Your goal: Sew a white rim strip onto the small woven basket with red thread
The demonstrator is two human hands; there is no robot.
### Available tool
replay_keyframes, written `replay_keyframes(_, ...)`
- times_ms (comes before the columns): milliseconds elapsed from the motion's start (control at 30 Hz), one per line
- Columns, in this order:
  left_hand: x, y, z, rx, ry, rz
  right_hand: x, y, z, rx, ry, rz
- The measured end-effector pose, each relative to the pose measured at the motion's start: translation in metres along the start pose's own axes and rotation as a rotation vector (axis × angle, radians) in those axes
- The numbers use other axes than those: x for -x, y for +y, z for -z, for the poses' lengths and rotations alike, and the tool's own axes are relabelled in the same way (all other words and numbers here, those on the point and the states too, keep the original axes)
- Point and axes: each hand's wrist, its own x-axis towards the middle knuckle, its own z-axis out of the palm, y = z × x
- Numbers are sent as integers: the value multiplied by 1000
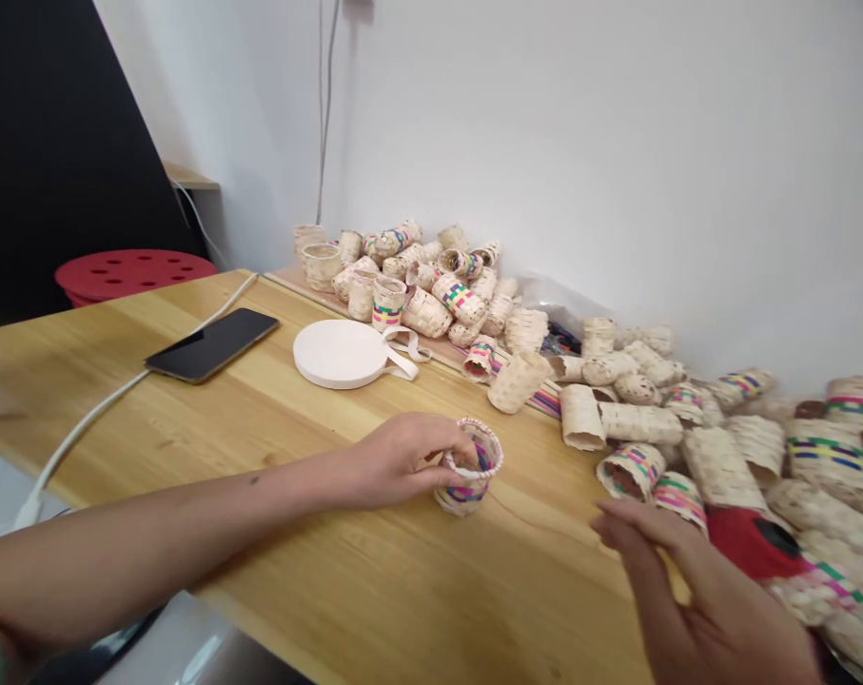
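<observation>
My left hand [409, 461] grips the rim of a small woven basket [466, 495] standing upright on the wooden table. Its fingers reach over the edge, and the rim is wrapped with a pink-and-white binding. Coloured bands of purple, pink and blue run round its side. To the right, my right hand [709, 590] is raised above the table's edge, thumb and forefinger pinched together. Whatever may lie between those fingertips is too small to make out. Just behind that hand lies a tipped woven basket [631, 471] with its mouth facing me.
Several woven baskets [460, 297] are heaped along the wall, and more [716, 466] spread down the right side. A round white object with a strap [340, 354], a phone [213, 344] and a white cable [81, 438] lie on the table [317, 590]. A red stool [135, 271] stands beyond.
</observation>
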Motion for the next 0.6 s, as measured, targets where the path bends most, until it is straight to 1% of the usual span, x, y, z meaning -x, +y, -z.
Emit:
replay_keyframes(100,0,3,2,47,-55,-21,-23,-14,-27,-48,0,109)
replay_keyframes(200,-1,3,4,89,-94,-42,-40,-21,-48,-194,-10,98)
replay_keyframes(267,-1,2,4,100,-104,-48,-45,-20,-59,-299,-17,73)
replay_keyframes(333,-1,2,1,90,-88,-50,-42,-18,-69,-386,-25,77)
replay_keyframes(467,0,4,-10,54,-8,-70,-24,-8,-85,-477,-9,120)
replay_keyframes(600,1,7,-22,-15,-33,-68,-14,7,-93,-530,-70,115)
